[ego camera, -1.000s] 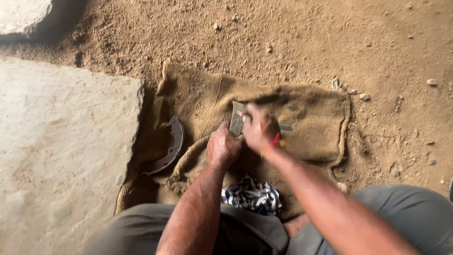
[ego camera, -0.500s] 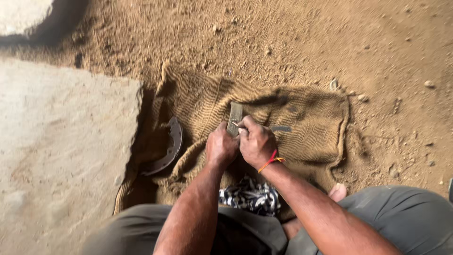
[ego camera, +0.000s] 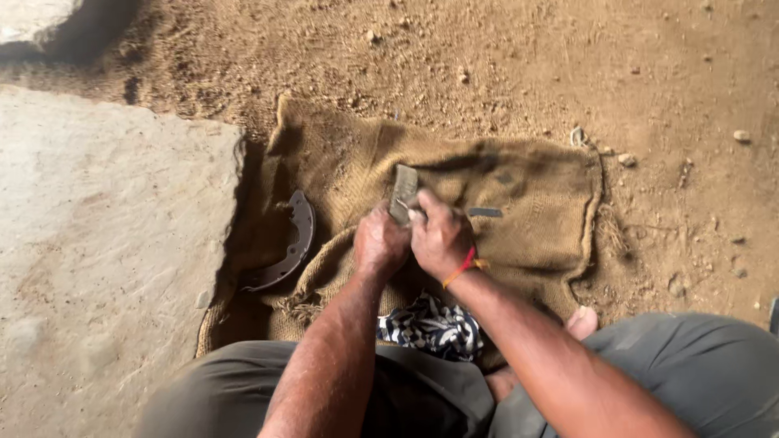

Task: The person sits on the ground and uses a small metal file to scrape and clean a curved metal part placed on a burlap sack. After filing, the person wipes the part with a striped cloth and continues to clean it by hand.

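A burlap sack (ego camera: 519, 203) lies spread on the dirt floor (ego camera: 649, 73), its left edge running just beside a large flat stone slab (ego camera: 97, 243) and its frayed right edge giving onto open, pebble-strewn ground. A curved brake shoe (ego camera: 290, 243) rests on the sack in the shadowed gap beside the slab. A small dark metal piece (ego camera: 485, 212) lies on the sack just right of the hands. A black-and-white patterned cloth (ego camera: 430, 326) sits between the knees. Both forearms reach forward from the lap. The left hand (ego camera: 380, 242) is clamped around the lower end of a flat greyish brake lining piece (ego camera: 403, 190), held upright over the sack's middle. The right hand (ego camera: 442, 235), a red thread at its wrist, is closed against the same piece, touching the left.
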